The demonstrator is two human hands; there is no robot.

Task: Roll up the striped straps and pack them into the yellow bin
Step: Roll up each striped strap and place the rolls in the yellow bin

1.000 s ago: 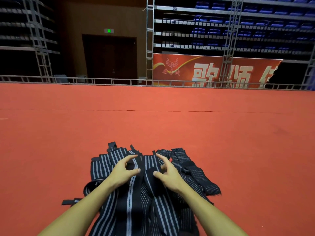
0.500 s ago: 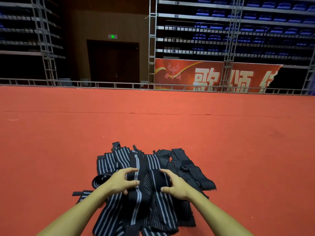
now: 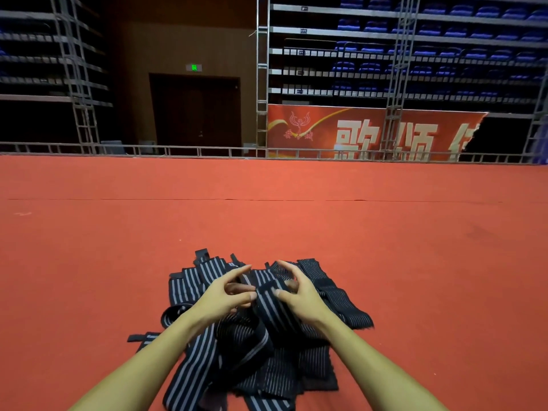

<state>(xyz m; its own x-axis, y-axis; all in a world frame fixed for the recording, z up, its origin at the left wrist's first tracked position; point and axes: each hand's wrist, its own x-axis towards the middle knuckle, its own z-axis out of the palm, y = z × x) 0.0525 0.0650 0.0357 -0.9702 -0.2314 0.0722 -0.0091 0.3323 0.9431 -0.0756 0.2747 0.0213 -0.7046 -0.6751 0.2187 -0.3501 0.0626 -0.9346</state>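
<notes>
We see wide red floor on the left, on the right and far past the pile of striped straps, so a hand could go any of those ways. The pile sits near us in the middle and takes up that spot. Our left hand and right hand are close together over it, with one strap between them, so little room is left there. Far off, a low metal rail closes the floor's edge, with a red banner behind it
</notes>
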